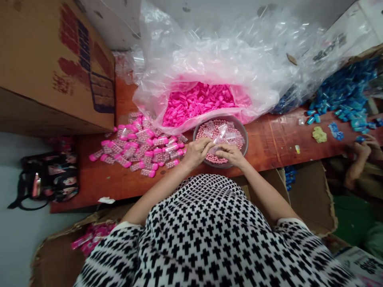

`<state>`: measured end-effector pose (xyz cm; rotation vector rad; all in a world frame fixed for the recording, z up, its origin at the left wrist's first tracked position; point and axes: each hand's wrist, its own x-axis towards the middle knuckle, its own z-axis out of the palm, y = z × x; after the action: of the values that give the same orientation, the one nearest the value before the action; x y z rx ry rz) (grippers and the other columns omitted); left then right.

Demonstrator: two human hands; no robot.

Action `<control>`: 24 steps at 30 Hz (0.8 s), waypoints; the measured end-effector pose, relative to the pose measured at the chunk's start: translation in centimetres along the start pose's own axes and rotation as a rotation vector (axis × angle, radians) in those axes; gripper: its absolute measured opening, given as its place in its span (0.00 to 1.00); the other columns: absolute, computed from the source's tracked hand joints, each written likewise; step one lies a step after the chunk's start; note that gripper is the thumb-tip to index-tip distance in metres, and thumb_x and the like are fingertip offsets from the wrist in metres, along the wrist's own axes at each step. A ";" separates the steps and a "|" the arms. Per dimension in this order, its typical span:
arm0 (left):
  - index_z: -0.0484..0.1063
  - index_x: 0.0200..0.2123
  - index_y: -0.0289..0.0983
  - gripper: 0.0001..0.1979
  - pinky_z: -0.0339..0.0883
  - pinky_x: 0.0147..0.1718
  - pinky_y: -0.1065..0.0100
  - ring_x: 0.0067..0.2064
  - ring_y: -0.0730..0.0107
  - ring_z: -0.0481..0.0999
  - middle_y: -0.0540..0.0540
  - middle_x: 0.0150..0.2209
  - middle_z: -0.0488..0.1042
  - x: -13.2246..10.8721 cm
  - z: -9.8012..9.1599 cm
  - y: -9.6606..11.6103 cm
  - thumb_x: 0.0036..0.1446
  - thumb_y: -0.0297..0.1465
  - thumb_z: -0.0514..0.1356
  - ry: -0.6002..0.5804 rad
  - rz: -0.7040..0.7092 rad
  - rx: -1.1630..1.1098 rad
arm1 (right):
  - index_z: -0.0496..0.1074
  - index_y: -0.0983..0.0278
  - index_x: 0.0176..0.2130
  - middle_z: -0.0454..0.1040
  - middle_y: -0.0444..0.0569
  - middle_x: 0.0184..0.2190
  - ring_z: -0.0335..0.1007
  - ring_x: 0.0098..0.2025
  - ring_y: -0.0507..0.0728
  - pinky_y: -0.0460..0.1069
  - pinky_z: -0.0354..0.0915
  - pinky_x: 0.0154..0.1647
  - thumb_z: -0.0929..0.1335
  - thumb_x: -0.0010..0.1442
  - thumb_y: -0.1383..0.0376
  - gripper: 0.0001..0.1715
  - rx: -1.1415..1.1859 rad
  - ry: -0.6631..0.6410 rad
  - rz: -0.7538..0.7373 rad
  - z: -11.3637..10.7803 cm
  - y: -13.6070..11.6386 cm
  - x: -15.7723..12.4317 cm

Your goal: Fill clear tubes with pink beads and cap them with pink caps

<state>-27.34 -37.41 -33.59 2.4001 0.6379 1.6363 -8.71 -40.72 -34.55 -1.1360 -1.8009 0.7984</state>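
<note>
Over the near rim of a grey bowl [245, 148] my two hands come close together. My left hand [196, 152] is closed, thumb and fingers pinched at a small clear plastic container [213, 149]. From the other side my right hand [231, 154] has its fingers curled onto the same container; its exact outline is partly hidden. Pink beads [216, 158] fill the bowl, and several clear containers [231, 136] lie on top of them. Left of the bowl is a heap of small bead-filled bottles [140, 147] with pink caps.
Behind the bowl, a plastic bag [257, 83] lies open over loose pink caps [200, 99]. A cardboard box [56, 67] stands at the left, near a black floral bag [62, 175]. Blue pieces [344, 95] and another person's hands [362, 149] are at the right of the wooden table [278, 139].
</note>
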 end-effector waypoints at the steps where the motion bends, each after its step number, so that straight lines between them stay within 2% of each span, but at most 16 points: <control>1: 0.74 0.32 0.34 0.09 0.67 0.34 0.75 0.32 0.75 0.75 0.48 0.30 0.77 -0.4 -0.1 0.4 0.60 0.30 0.55 0.033 0.022 0.004 | 0.74 0.65 0.40 0.72 0.43 0.27 0.66 0.27 0.49 0.44 0.62 0.29 0.70 0.52 0.54 0.20 0.030 -0.004 0.024 0.1 -0.2 -0.5; 5: 0.74 0.32 0.33 0.08 0.67 0.33 0.75 0.31 0.76 0.76 0.47 0.29 0.78 -2.0 -0.9 2.6 0.60 0.28 0.56 0.075 0.065 0.008 | 0.75 0.64 0.36 0.72 0.42 0.26 0.66 0.27 0.50 0.45 0.64 0.30 0.71 0.50 0.54 0.18 0.131 -0.066 0.112 0.0 -1.6 -3.0; 9: 0.73 0.32 0.34 0.09 0.67 0.32 0.75 0.30 0.75 0.76 0.48 0.29 0.78 -2.5 -2.0 3.7 0.61 0.30 0.54 -0.007 0.001 0.020 | 0.74 0.66 0.34 0.71 0.42 0.24 0.65 0.25 0.49 0.44 0.63 0.28 0.71 0.50 0.53 0.19 0.177 -0.108 0.173 0.5 -2.7 -4.3; 12: 0.71 0.34 0.35 0.09 0.65 0.29 0.74 0.28 0.74 0.74 0.49 0.29 0.77 -2.5 -2.3 3.7 0.60 0.33 0.54 -0.164 -0.090 0.087 | 0.72 0.66 0.33 0.71 0.43 0.27 0.64 0.27 0.49 0.44 0.61 0.29 0.69 0.52 0.50 0.21 0.168 -0.098 0.142 1.6 -3.0 -4.1; 15: 0.69 0.35 0.35 0.11 0.60 0.24 0.74 0.26 0.73 0.73 0.49 0.28 0.76 -3.2 -2.7 3.9 0.60 0.38 0.54 -0.335 -0.077 0.213 | 0.71 0.66 0.35 0.67 0.41 0.25 0.60 0.27 0.48 0.43 0.58 0.28 0.68 0.55 0.51 0.19 0.083 -0.176 0.108 2.8 -3.5 -4.1; 17: 0.68 0.32 0.35 0.13 0.58 0.23 0.74 0.25 0.73 0.73 0.49 0.26 0.75 -3.9 -3.2 4.3 0.61 0.39 0.52 -0.369 -0.013 0.252 | 0.72 0.66 0.34 0.66 0.41 0.24 0.58 0.26 0.48 0.42 0.57 0.27 0.67 0.55 0.52 0.19 0.017 -0.273 0.076 3.4 -4.3 -4.5; 20: 0.66 0.27 0.35 0.17 0.56 0.22 0.74 0.23 0.75 0.71 0.49 0.21 0.72 -4.9 -4.3 4.9 0.63 0.40 0.49 -0.374 0.077 0.172 | 0.72 0.66 0.32 0.67 0.42 0.24 0.60 0.27 0.48 0.43 0.57 0.29 0.67 0.56 0.53 0.18 -0.059 -0.368 -0.008 3.9 -5.8 -5.3; 24: 0.65 0.26 0.35 0.19 0.56 0.20 0.75 0.20 0.78 0.68 0.50 0.20 0.70 -6.7 -5.5 5.7 0.63 0.40 0.48 -0.401 0.049 0.008 | 0.73 0.66 0.35 0.70 0.44 0.28 0.64 0.30 0.49 0.43 0.59 0.32 0.65 0.59 0.54 0.17 -0.104 -0.444 -0.041 4.0 -7.5 -6.4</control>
<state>-33.01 -45.95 -35.02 2.6561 0.5160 1.1128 -13.64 -49.85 -32.01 -1.0386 -2.2458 0.9999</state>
